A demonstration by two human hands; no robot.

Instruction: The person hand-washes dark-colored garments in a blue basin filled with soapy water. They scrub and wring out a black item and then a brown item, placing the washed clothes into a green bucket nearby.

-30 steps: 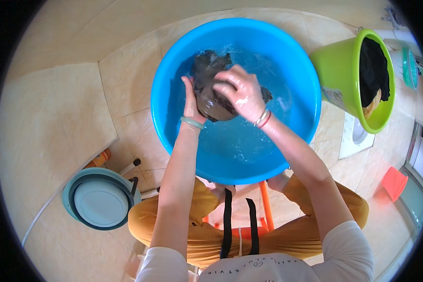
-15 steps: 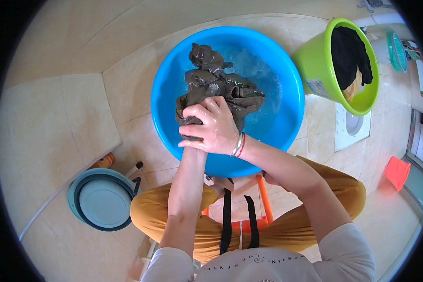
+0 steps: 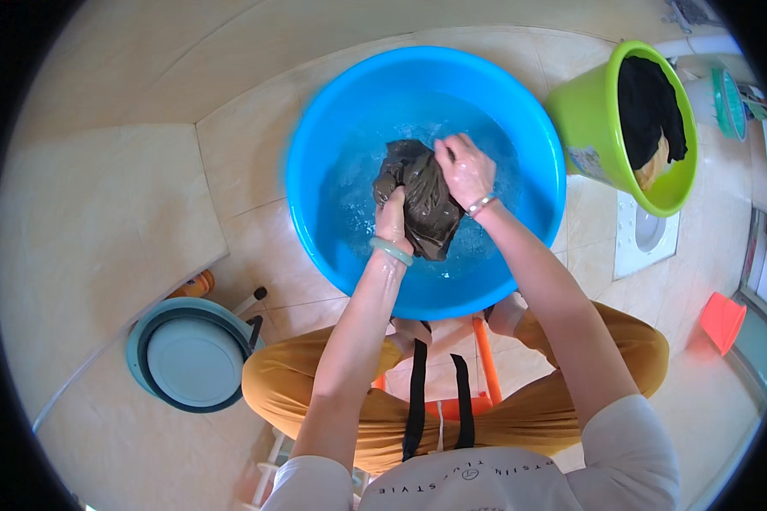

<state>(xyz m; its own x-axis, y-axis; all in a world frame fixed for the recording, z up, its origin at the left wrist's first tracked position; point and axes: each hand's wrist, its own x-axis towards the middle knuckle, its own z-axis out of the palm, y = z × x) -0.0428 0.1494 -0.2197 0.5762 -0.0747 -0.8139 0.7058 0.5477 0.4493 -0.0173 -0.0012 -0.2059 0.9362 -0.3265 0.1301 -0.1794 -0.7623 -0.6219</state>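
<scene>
A dark brown wet garment (image 3: 430,204) is bunched up over the soapy water in a large round blue basin (image 3: 315,247). My left hand (image 3: 390,220) grips the bundle from its near left side, thumb on top and the other fingers hidden beneath. At the garment's upper right edge, my right hand (image 3: 470,173) has its fingers curled round the cloth. A pale green bangle (image 3: 391,250) circles my left wrist, and a light bracelet (image 3: 481,203) my right.
A lime green bucket (image 3: 584,119) with black and beige clothes stands right of the basin, beside a white floor fixture (image 3: 624,247). To the left sits a folded grey-blue tub (image 3: 194,362). A red-orange container (image 3: 722,322) lies far right. Between my legs an orange stool (image 3: 486,366) shows.
My hands have come apart from their stacked squeeze, the right moving up and right. The garment is gathered into a smaller bundle, lower and further right. The view has shifted slightly.
</scene>
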